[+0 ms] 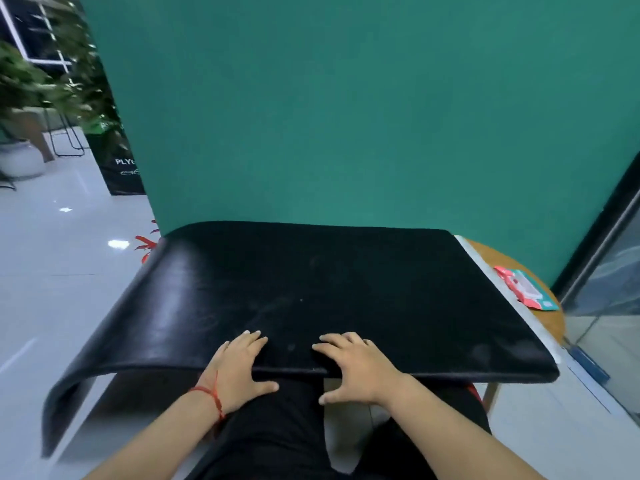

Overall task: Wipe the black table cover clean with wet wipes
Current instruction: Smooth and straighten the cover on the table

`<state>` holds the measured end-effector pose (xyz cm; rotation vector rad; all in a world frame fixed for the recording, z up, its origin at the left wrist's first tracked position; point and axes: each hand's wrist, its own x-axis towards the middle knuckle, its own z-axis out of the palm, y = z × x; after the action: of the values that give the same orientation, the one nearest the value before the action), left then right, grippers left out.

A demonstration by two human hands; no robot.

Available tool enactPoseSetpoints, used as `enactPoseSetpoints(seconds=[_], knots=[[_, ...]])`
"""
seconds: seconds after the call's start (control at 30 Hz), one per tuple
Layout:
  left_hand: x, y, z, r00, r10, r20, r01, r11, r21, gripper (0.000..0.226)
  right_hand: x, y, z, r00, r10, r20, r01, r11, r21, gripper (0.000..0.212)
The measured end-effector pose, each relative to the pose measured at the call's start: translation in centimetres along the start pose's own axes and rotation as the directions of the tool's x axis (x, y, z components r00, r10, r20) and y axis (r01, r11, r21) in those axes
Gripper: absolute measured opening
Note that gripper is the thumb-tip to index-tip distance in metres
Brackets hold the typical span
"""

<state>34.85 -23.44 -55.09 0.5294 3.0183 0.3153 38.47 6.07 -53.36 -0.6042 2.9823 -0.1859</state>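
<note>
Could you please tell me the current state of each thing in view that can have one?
black table cover: spread over the table, left side drooping off the edge, faint dusty smudges showing.
wet wipes pack: lying flat on the bare wood of the table, right of the cover, untouched.
left hand: empty, fingers flat on the cover's near edge.
right hand: empty, fingers resting on the cover's near edge.

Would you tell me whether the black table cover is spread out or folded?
Spread out: the black table cover lies as one flat layer, with its left end drooping down over the side.
</note>
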Motion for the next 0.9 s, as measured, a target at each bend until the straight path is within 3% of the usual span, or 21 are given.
enactPoseSetpoints(seconds=[0.2, 0.27, 0.37, 0.5, 0.63, 0.73, 0.9], knots=[[-1.4, -3.5, -0.8, 0.998, -0.037, -0.049, 0.047, 0.975, 0.216, 0.079, 1.4, -2.4, -0.4, 0.999, 0.034, -0.039, -0.042, 0.975, -0.216, 0.075], [-1.7, -4.6, -0.7, 0.994, -0.039, -0.105, 0.059, 0.98, 0.189, 0.081, 1.4, -2.1, -1.5, 0.997, 0.003, -0.079, -0.021, 0.972, -0.232, 0.07], [-2.1, -6.9, -2.5, 0.934, -0.135, -0.332, 0.153, 0.988, 0.031, 0.075, 1.4, -1.3, -3.9, 0.97, -0.036, -0.241, -0.035, 0.958, -0.284, 0.062], [-1.3, -9.3, -7.0, 0.818, -0.299, -0.492, 0.27, 0.954, -0.131, 0.058, 1.9, -0.7, -7.3, 0.866, -0.09, -0.493, -0.104, 0.93, -0.353, 0.044], [1.3, -9.1, -13.0, 0.715, -0.327, -0.618, 0.222, 0.944, -0.243, 0.043, 3.8, -1.9, -13.2, 0.726, -0.075, -0.684, -0.165, 0.946, -0.279, 0.036], [2.8, -9.2, -19.0, 0.613, -0.341, -0.713, 0.209, 0.94, -0.269, 0.03, 5.3, -3.5, -18.8, 0.645, -0.106, -0.757, -0.191, 0.937, -0.293, 0.035], [3.5, -10.1, -27.9, 0.496, -0.296, -0.816, 0.177, 0.955, -0.239, 0.028, 6.7, -6.4, -28.1, 0.532, -0.24, -0.812, -0.191, 0.9, -0.392, 0.036]])
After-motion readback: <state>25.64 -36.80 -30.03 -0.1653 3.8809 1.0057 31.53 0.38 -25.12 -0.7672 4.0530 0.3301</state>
